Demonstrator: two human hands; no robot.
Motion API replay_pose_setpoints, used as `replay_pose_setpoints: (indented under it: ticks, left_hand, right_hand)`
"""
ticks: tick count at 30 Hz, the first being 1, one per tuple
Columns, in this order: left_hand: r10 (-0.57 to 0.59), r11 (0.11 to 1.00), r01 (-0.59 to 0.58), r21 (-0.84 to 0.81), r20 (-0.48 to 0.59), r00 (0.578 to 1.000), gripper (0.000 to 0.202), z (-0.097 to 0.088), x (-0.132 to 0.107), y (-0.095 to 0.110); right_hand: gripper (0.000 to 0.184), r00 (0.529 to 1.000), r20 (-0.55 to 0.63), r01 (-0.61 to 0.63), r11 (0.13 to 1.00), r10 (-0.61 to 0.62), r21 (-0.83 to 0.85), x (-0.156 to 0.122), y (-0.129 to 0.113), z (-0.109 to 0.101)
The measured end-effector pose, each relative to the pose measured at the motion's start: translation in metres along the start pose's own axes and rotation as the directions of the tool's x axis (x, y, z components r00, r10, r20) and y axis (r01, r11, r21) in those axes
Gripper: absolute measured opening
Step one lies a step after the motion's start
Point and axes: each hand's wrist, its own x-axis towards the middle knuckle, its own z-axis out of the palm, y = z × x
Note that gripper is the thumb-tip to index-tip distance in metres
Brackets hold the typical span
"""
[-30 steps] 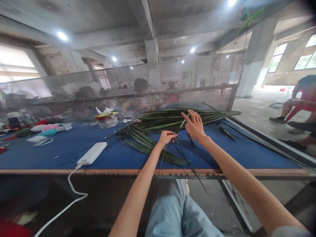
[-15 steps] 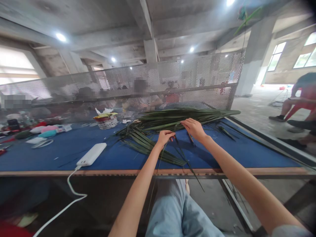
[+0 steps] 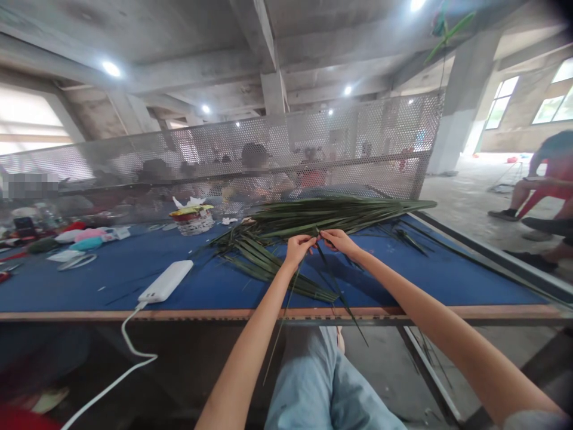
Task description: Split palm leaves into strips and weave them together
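Note:
My left hand (image 3: 301,247) pinches narrow green palm leaf strips (image 3: 336,286) above the table, their loose ends hanging past the front edge. Close against it, my right hand (image 3: 336,240) is closed on the same strips, near where they meet between the fingertips. The exact fold there is too small to make out. Behind both hands lies a big pile of long green palm leaves (image 3: 304,214). A smaller fan of leaves (image 3: 264,263) spreads below and left, partly hidden by my left hand and forearm.
A white power bank (image 3: 166,280) with a cable lies left on the blue table (image 3: 111,263). Farther back stands a white woven basket (image 3: 194,222); colourful bundles (image 3: 89,237) lie left of it. A perforated metal screen (image 3: 358,149) borders the back. A person (image 3: 548,173) sits at right.
My right hand has come left and slightly down, from a short distance away to right beside my left hand. My left hand has stayed nearly in place. The hanging strips have shifted slightly.

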Motion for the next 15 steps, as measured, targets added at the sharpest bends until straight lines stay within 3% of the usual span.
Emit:
replay_pose_setpoints:
  ticks: [6,11,15]
  left_hand:
    - [0.016,0.998,-0.018,0.052,0.046,0.999,0.021,0.000,0.002,-0.003]
    - [0.006,0.999,-0.008,0.050,0.037,0.999,0.021,0.000,0.001,-0.002]
    - [0.000,0.999,0.001,0.044,-0.010,1.000,0.018,0.001,0.001,-0.002]
  right_hand:
    - [0.033,0.999,0.034,-0.014,0.998,0.016,-0.060,-0.001,0.001,0.004]
    - [0.026,0.982,-0.074,0.150,0.960,-0.172,-0.236,-0.004,0.002,0.009]
    - [0.020,0.949,-0.110,0.200,0.835,-0.295,-0.513,-0.012,-0.004,0.009]
